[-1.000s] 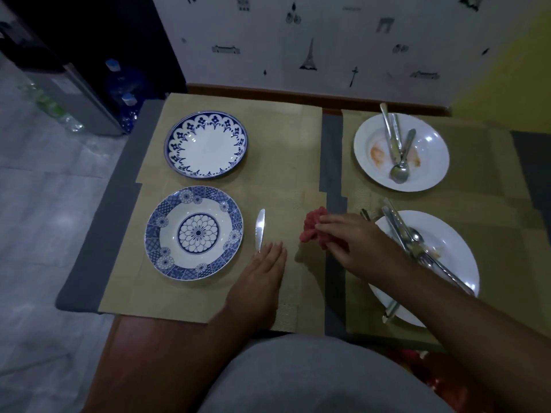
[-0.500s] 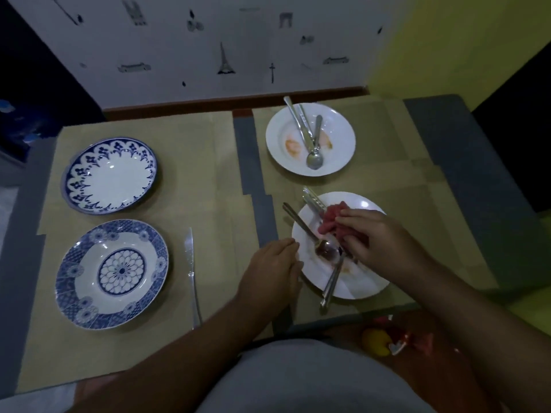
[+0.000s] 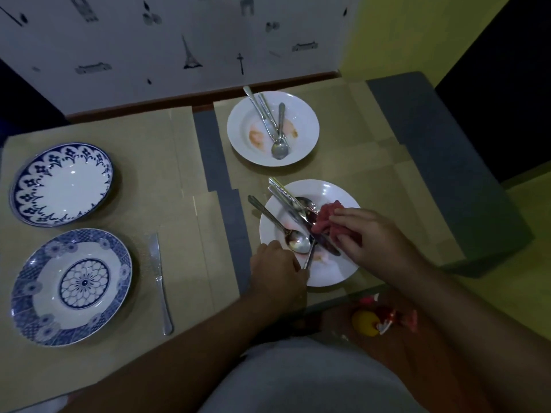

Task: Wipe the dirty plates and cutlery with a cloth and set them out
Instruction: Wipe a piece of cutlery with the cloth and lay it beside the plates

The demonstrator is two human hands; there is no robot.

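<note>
Cutlery [image 3: 293, 244] on the near white plate [image 3: 331, 274] looks next for wiping: the right hand [image 3: 375, 236] holds the red cloth [image 3: 326, 217] in its grip over the plate, and the left hand [image 3: 275, 271] touches a thin handle [image 3: 308, 259] at the rim, but I cannot tell if its grip has it. Next, one piece must be lifted and rubbed clean. A second ago the left hand lay by the knife [image 3: 158, 272] and the cloth was beside the plate.
</note>
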